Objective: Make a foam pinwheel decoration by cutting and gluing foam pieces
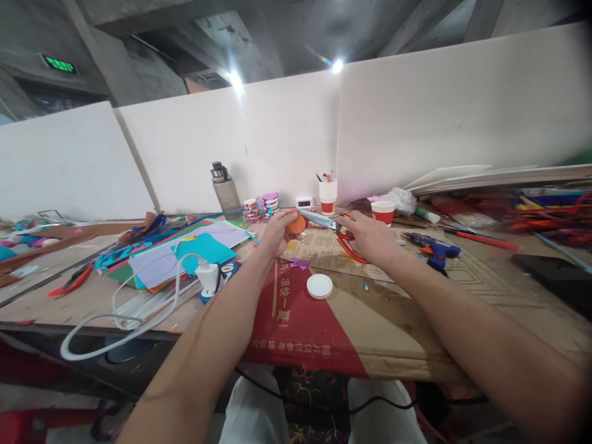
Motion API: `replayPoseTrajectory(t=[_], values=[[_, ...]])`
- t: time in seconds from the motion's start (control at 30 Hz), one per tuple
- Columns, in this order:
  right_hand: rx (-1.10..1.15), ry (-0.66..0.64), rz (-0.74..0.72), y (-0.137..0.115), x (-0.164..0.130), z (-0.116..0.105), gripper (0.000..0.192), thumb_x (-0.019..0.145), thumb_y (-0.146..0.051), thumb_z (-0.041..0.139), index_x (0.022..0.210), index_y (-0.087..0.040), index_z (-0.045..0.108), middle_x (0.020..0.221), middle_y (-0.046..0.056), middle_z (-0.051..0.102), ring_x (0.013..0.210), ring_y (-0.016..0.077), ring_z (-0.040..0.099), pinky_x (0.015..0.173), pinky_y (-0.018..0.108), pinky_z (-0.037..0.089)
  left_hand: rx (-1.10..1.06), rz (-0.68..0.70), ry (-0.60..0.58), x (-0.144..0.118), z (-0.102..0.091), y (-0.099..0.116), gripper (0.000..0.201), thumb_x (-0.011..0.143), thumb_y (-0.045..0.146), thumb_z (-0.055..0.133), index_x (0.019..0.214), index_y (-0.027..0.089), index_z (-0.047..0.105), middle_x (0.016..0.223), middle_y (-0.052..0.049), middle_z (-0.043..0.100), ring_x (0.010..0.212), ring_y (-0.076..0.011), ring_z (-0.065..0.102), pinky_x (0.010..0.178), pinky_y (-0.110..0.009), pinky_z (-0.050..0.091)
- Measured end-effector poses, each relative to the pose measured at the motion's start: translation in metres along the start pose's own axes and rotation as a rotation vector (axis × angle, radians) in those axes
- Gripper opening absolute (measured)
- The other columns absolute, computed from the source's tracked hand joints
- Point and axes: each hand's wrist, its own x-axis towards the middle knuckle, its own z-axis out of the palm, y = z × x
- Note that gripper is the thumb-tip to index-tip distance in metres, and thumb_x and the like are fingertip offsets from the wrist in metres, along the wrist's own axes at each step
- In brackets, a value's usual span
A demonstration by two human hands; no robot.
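Note:
My left hand [276,233] holds a small round orange piece [296,223] just above the cardboard-covered table [370,320]. My right hand [367,235] grips red-handled scissors [329,223], whose metal blades point left and reach the orange piece. Both hands are stretched out over a brown printed sheet [324,253] in the middle of the table. A white round lid [319,286] lies on the cardboard in front of the hands, and a small purple scrap [300,264] lies between it and my left hand.
Coloured paper sheets [185,256] and a white cable with plug [206,275] lie to the left. A grey bottle [225,189], tape rolls [259,208], a white and red cup [328,196] and another cup [383,212] stand at the back. A blue glue gun [433,249] lies right.

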Motion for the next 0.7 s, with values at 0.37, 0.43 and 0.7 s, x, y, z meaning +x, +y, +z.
replayPoseTrajectory(t=[0.37, 0.43, 0.7], values=[[0.011, -0.02, -0.007, -0.0051, -0.0016, -0.0055, 0.046, 0.092, -0.015, 0.041, 0.135, -0.023, 0.058, 0.117, 0.014, 0.064, 0.097, 0.0257, 0.065, 0.063, 0.03, 0.041, 0.014, -0.033, 0.028, 0.0034, -0.0018, -0.0028, 0.034, 0.062, 0.03, 0.079, 0.088, 0.014, 0.062, 0.073, -0.002, 0.065, 0.061, -0.0146, 0.064, 0.039, -0.019, 0.04], [0.008, -0.019, -0.008, -0.0055, -0.0017, -0.0061, 0.048, 0.092, -0.014, 0.042, 0.136, -0.024, 0.057, 0.117, 0.014, 0.064, 0.097, 0.0255, 0.064, 0.065, 0.03, 0.042, 0.015, -0.044, 0.03, 0.0039, -0.0023, -0.0022, 0.034, 0.062, 0.03, 0.079, 0.086, 0.015, 0.061, 0.072, -0.001, 0.064, 0.061, -0.014, 0.063, 0.038, -0.018, 0.037], [-0.015, -0.053, 0.006, -0.0058, -0.0004, -0.006, 0.049, 0.09, -0.014, 0.043, 0.136, -0.025, 0.057, 0.12, 0.013, 0.065, 0.1, 0.0256, 0.064, 0.067, 0.03, 0.044, 0.039, -0.055, 0.015, 0.0056, -0.0031, -0.0003, 0.026, 0.064, 0.028, 0.076, 0.081, 0.015, 0.06, 0.069, -0.002, 0.063, 0.057, -0.0121, 0.059, 0.037, -0.017, 0.031]])
